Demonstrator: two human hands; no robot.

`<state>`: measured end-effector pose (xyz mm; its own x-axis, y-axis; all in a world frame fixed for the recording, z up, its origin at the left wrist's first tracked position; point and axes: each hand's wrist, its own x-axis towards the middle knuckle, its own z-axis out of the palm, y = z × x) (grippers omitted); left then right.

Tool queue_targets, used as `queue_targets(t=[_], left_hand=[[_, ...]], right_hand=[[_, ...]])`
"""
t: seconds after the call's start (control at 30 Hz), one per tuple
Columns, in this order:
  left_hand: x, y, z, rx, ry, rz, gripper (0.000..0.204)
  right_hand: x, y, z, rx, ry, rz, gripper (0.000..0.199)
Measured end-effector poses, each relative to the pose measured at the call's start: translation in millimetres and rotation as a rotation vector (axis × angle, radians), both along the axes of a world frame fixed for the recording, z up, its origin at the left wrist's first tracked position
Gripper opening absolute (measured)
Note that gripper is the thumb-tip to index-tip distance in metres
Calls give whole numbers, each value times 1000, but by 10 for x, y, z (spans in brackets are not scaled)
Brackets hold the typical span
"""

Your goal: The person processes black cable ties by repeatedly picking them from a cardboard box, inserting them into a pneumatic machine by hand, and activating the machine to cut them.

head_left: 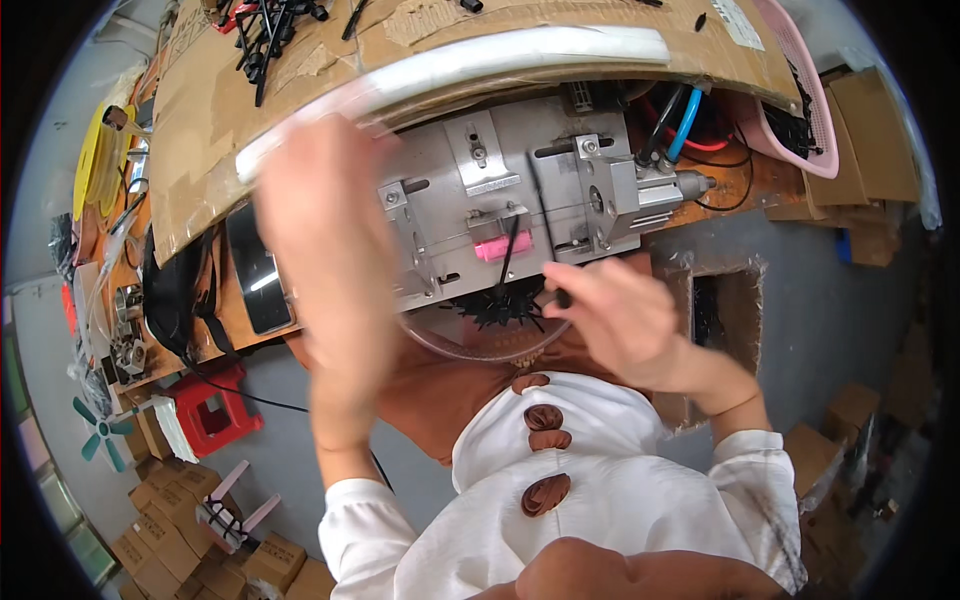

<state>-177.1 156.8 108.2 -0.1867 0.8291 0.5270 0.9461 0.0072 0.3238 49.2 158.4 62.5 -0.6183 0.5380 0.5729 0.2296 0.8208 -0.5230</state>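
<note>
My left hand [330, 210] is smeared by motion over the left part of a metal fixture plate [440, 160], close to the cardboard's edge; its fingers cannot be made out. In front of the plate's right side, my right hand [620, 315] is closed, pinching a thin black rod [542, 205] by its thicker lower end. The rod points up across the plate. At the plate's middle sits a pink block [502, 246], with another black stick [510, 255] slanting past it. Below, a clear round bowl [440, 343] on my lap holds a heap of black sticks [500, 305].
Metal clamp blocks [620, 200] flank the plate, with blue tubing [685, 125] behind. Cardboard [420, 65] carrying a white foam strip [520, 55] and black parts [265, 45] covers the back. A phone [262, 285] lies left; a pink basket [815, 110] stands right.
</note>
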Motion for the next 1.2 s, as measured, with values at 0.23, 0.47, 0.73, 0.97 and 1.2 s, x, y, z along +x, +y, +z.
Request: queue_targets(t=[0.23, 0.47, 0.73, 0.97, 1.2], left_hand=[[-1529, 1026, 133, -15, 214, -52, 27], [-969, 748, 234, -92, -51, -149, 18], [-897, 520, 340, -148, -6, -361, 11], [-502, 410, 407, -104, 38, -289, 16], [282, -718, -167, 46, -83, -137, 34]], right_hand=[[-309, -201, -442, -16, -79, -62, 58], [-297, -166, -419, -25, -79, -83, 59], [-267, 354, 319, 213, -147, -126, 37], [-1092, 1660, 885, 193, -378, -131, 15], [-491, 1656, 1468, -420, -337, 145, 24]])
